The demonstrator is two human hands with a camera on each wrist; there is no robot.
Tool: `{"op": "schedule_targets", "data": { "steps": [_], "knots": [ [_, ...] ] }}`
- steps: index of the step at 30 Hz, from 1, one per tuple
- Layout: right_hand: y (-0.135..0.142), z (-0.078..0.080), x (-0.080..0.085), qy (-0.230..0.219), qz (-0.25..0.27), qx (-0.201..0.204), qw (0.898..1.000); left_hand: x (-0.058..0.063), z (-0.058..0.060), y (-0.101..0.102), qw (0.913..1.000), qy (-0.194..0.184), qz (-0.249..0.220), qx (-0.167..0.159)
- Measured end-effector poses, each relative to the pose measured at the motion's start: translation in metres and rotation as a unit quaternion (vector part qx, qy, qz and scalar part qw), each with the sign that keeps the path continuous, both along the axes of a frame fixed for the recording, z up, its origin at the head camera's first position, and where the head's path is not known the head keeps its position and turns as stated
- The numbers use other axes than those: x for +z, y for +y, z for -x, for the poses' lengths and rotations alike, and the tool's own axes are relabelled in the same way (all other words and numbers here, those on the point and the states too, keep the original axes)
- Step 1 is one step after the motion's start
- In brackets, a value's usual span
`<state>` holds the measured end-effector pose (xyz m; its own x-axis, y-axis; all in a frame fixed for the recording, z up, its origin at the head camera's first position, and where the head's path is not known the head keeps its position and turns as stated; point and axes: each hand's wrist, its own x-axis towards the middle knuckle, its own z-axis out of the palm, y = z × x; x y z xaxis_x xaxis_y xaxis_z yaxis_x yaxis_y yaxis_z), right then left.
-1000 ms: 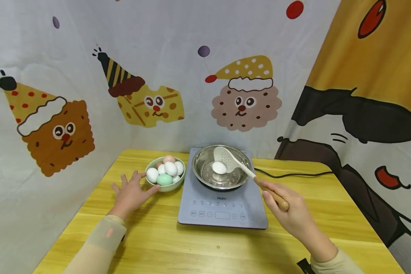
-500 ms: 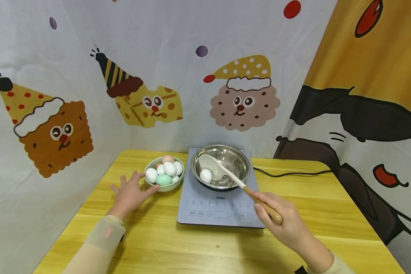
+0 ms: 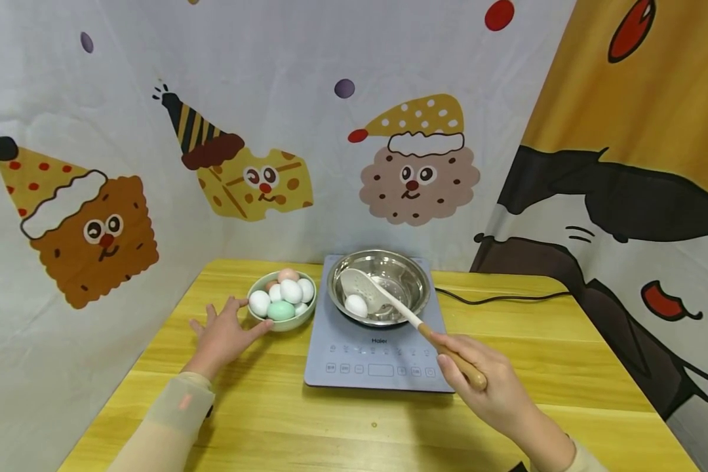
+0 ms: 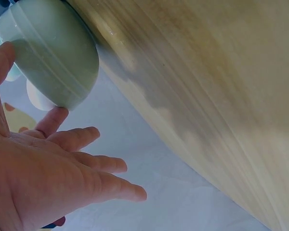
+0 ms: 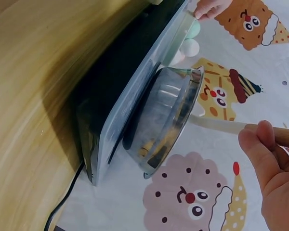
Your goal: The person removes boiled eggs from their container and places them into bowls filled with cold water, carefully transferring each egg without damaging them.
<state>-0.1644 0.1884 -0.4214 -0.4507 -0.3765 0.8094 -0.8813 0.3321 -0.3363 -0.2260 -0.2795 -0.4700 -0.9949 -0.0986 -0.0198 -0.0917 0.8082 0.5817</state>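
Note:
A slotted spoon (image 3: 358,288) with a pale perforated head and wooden handle leans into a steel pan (image 3: 413,308). My right hand (image 3: 495,390) grips its handle. One white egg (image 3: 356,305) lies in the pan at the near edge of the spoon's head; whether it rests on the spoon or the pan's bottom, I cannot tell. At the left stands a light green bowl (image 3: 292,322) heaped with white, pinkish and green eggs (image 3: 291,292). My left hand (image 3: 224,334) has its fingers spread, with thumb and index fingertips touching the bowl's side (image 4: 58,57).
Beneath the pan is a flat grey induction cooker (image 3: 380,357) with touch keys on its front. A black cord (image 3: 495,300) runs right from it across the wooden table (image 3: 307,432). A printed cloth (image 3: 271,65) hangs close behind the table.
The slotted spoon has moved left and lower in the pan, and the egg has shifted left with it. My right hand has moved slightly left; the left hand stays at the bowl.

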Motion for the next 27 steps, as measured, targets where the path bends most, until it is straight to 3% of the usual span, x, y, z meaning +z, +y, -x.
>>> {"op": "schedule_targets", "data": {
  "steps": [3, 10, 15, 17, 20, 24, 27],
  "knots": [
    [0.001, -0.003, 0.0, -0.024, 0.011, 0.0, 1.0, 0.0, 0.0, 0.0, 1.0, 0.003, -0.001, 0.001],
    [0.006, -0.011, -0.003, -0.156, 0.047, -0.035, 0.986, -0.002, 0.0, 0.0, 1.0, 0.0, -0.007, 0.005],
    [0.008, -0.012, -0.004, -0.183, 0.052, -0.05, 0.98, -0.003, 0.0, 0.0, 0.9999, -0.006, -0.005, 0.008],
    [0.01, -0.013, -0.003, -0.214, 0.069, -0.046, 0.973, -0.003, 0.0, -0.001, 0.9999, -0.008, -0.004, 0.009],
    [0.012, -0.011, 0.001, -0.287, 0.12, -0.032, 0.95, -0.003, 0.0, -0.001, 0.9999, -0.009, -0.007, 0.009],
    [0.015, -0.002, 0.009, -0.39, 0.199, -0.023, 0.899, -0.003, 0.0, -0.001, 0.9998, -0.006, -0.016, 0.005],
    [0.017, 0.008, 0.015, -0.443, 0.241, -0.013, 0.863, -0.004, 0.001, -0.001, 0.9998, -0.003, -0.017, 0.005]
  ]
}}
